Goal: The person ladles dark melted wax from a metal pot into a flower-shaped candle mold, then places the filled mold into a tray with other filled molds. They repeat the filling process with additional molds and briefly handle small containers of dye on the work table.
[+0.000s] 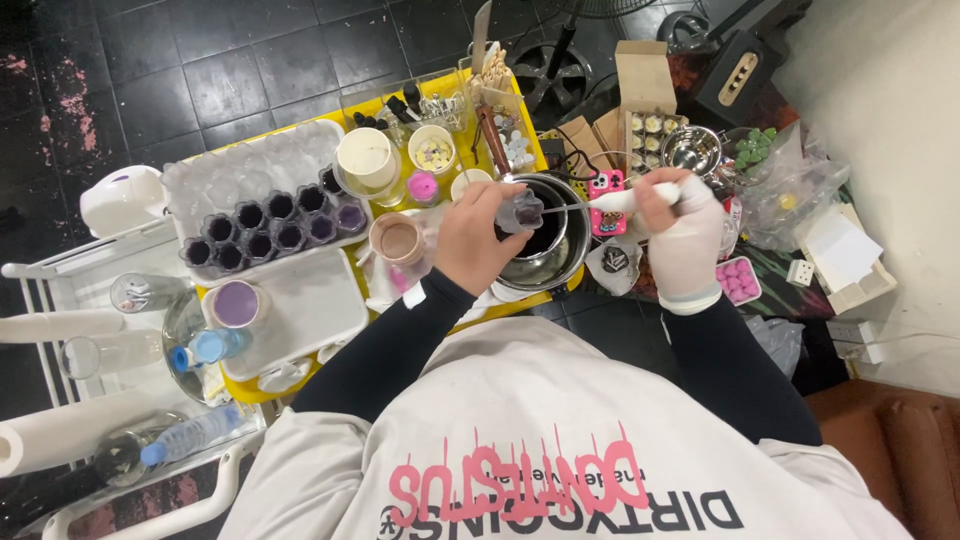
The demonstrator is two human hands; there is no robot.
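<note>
- Your left hand (478, 235) grips a small purple flower-shaped mould (522, 210) over the steel pot (560, 262); it looks light and likely slippery, so pinch its sides.
- Your gloved right hand (682, 225) is clenched on a white-handled tool (625, 198).
- The tool's tip is hard to make out, and the pot's contents are hidden.

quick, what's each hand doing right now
left hand: closed on a small dark flower-shaped mould over the metal pot
right hand, gloved: closed on a white-handled tool
</note>
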